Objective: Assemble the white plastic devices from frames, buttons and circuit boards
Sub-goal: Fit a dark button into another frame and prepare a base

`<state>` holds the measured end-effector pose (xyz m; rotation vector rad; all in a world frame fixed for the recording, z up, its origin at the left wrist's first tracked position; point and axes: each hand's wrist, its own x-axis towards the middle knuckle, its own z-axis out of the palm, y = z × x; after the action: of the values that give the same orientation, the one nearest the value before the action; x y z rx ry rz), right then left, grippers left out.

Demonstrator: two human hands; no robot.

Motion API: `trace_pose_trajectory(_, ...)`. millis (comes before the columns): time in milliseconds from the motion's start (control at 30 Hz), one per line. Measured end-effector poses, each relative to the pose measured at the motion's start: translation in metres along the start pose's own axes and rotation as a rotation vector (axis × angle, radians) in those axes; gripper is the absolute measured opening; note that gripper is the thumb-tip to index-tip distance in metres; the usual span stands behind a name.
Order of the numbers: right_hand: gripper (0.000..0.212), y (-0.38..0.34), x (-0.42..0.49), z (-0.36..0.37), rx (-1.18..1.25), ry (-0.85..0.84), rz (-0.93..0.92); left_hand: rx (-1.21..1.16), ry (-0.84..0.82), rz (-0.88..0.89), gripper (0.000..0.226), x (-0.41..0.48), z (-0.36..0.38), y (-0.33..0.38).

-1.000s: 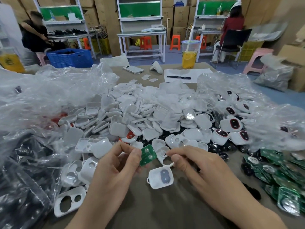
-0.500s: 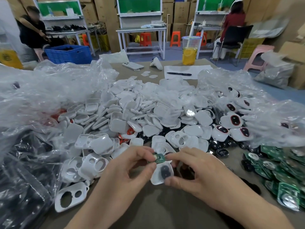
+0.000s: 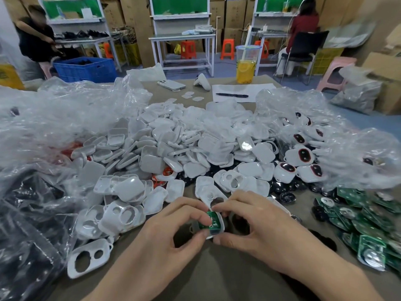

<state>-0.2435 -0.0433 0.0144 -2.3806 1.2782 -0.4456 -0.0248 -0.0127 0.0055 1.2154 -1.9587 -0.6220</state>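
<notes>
Two hands share one white frame [image 3: 220, 223]: my left hand [image 3: 173, 231] pinches the green circuit board [image 3: 211, 220] into it, my right hand [image 3: 256, 227] pinches its rim.

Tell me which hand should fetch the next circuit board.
Right. The green boards lie piled beside the right hand; the left hand would have to cross over the frame both hold.

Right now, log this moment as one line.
step: circuit board going into white frame | left hand: pinches board | right hand: grips frame
</notes>
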Motion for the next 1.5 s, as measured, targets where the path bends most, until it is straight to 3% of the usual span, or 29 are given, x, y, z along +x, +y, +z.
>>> trace_pose_trajectory(367,0.054,0.002,0.001,0.001,0.008,-0.028,0.017,0.057,-0.059,0.062,0.011,0.0,0.002,-0.003)
trace_pose_trajectory(1033,0.055,0.006,0.002,0.001,0.034,-0.04,0.024,0.149,-0.11,0.053,0.009,0.0,0.003,-0.007)
trace_pose_trajectory(1333,0.036,0.003,-0.001,-0.001,0.089,0.001,0.016,0.166,-0.012,0.021,0.022,-0.001,-0.003,0.002)
trace_pose_trajectory(1500,0.031,0.003,-0.003,-0.002,0.081,0.003,0.0,0.22,-0.043,0.031,0.021,-0.002,-0.003,0.002)
